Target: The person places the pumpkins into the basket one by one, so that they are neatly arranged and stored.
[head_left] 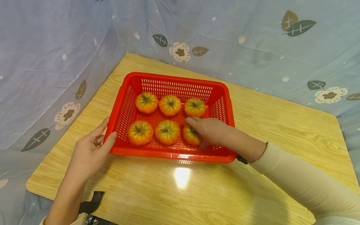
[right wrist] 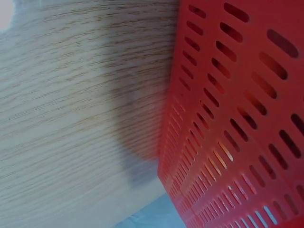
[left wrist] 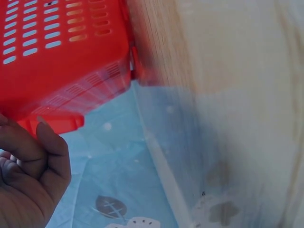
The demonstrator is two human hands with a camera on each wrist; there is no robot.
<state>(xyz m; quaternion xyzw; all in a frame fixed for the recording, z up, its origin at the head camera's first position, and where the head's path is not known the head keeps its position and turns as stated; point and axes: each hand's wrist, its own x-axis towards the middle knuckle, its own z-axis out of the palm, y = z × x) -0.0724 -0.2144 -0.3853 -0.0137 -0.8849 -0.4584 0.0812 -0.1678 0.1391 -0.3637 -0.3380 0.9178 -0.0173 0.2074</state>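
A red plastic basket (head_left: 172,156) with slotted walls sits on the table. Inside it, small orange pumpkins stand in two rows of three, stems up. My left hand (head_left: 91,148) pinches the basket's front left corner, thumb over the rim and fingers outside. In the left wrist view, curled fingers of that hand (left wrist: 52,152) show below the basket wall (left wrist: 57,76). Reaching in over the right side, my right hand (head_left: 209,131) grips the front right pumpkin (head_left: 191,135), covering part of it. The right wrist view shows only the basket's outer wall (right wrist: 209,109), not the hand.
The wooden table (head_left: 292,150) extends around the basket, with a light reflection in front of it. A blue patterned cloth (head_left: 239,43) hangs along the back and left edges. A black strap (head_left: 92,203) shows near my left forearm.
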